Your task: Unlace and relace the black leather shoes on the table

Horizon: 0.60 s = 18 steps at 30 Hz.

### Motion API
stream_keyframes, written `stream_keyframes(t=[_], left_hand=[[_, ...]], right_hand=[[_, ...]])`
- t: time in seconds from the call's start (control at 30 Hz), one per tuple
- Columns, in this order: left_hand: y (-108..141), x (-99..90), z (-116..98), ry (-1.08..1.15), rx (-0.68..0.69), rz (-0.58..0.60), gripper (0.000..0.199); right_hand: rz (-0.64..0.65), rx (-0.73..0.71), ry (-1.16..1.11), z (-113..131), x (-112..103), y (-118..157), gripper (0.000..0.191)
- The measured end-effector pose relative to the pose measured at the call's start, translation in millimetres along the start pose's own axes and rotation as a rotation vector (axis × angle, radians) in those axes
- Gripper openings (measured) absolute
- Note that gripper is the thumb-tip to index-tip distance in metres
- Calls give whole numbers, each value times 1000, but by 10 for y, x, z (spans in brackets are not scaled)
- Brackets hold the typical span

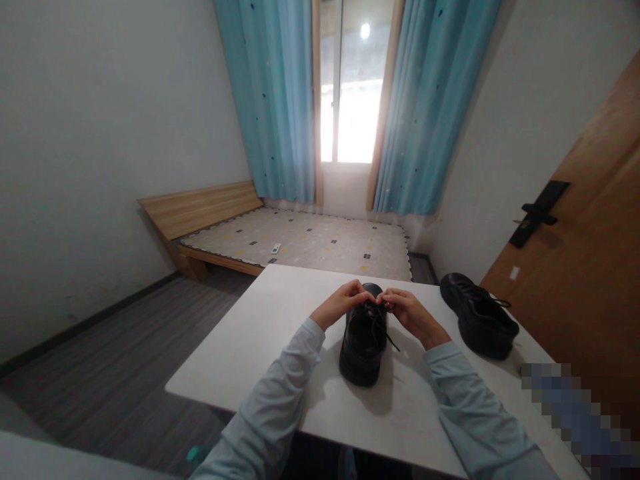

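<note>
My left fingers [364, 296] and right fingers [393, 295] meet over the front of a black shoe [361, 360] on a white table [260, 320], at what I judge to be a moment of handling its laces [369, 311]. Both sets of fingertips are drawn closed in a pinch; whether each has lace caught between them is too small to tell. From this position, the work appears to call for a fine, even grip, with the shoe kept from sliding, since neither palm braces it. The shoe sits upright just below and between my fingers, toe pointing away, its dark opening facing up and its thick heel toward me. A loose lace end [393, 342] trails off its right side. To the right of my fingers, well apart, a second black shoe [487, 330] stands near the table's edge.
</note>
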<state>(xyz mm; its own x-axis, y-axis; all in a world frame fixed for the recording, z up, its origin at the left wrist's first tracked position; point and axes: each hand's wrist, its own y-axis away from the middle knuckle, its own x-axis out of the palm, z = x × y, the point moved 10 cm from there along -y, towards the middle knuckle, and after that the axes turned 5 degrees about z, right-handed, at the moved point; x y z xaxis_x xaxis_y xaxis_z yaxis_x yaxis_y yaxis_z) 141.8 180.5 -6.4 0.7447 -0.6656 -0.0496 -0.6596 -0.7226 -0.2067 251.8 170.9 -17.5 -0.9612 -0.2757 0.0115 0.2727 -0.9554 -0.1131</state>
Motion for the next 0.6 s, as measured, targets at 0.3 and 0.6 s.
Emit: stream_keyframes(t=[0.3,0.6], left_hand=[[7,43,-32,-71,33,62,43],[4,-9,-43,-225,45,103,41]], right_hand=[[74,-13,59,69,84,24,22],[154,-5,83,52,127,37,29]])
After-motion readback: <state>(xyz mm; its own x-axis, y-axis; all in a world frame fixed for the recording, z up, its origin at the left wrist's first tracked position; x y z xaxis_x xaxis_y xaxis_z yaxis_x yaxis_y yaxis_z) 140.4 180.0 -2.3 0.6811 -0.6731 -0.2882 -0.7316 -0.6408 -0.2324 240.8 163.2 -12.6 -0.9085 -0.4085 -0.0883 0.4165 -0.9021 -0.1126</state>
